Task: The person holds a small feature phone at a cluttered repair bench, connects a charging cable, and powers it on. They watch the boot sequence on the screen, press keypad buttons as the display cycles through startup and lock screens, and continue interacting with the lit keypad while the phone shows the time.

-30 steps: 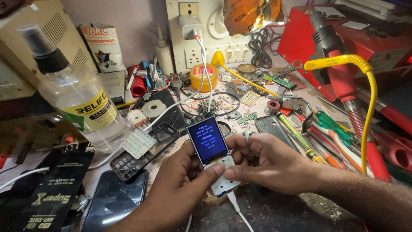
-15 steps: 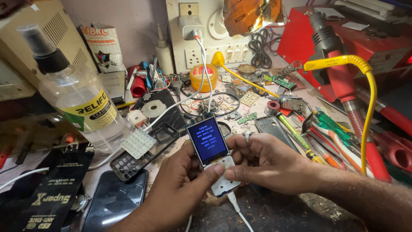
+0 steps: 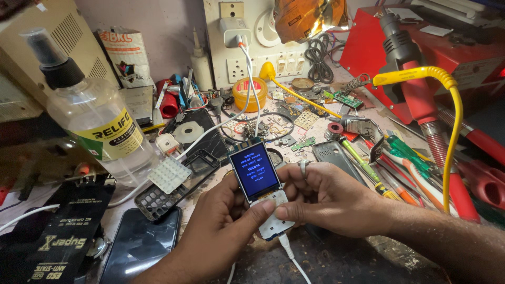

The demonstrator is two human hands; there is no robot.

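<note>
2 hands are closed around a bare phone board (image 3: 261, 193) above the worktop (image 3: 336, 257): the left hand (image 3: 221, 231) from below, the right hand (image 3: 326, 197) pinching its lower edge. Its blue screen (image 3: 255, 171) is seen lit and unchanged since 1 second ago, so power holds. A white cable (image 3: 288, 251) is plugged in beneath.

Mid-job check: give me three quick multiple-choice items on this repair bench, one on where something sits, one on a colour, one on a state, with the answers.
1. Where is the clear spray bottle?
A. left of the hands
B. right of the hands
C. between the hands

2. What colour is the lit screen of the bare phone?
A. red
B. blue
C. green

3. How is the phone held?
A. lying on the bench
B. left hand only
C. both hands

Answers:
1 A, it stands at the left edge beside the loose keypad.
2 B, it glows blue.
3 C, the left hand and right hand each have a grip on its lower part.
</note>
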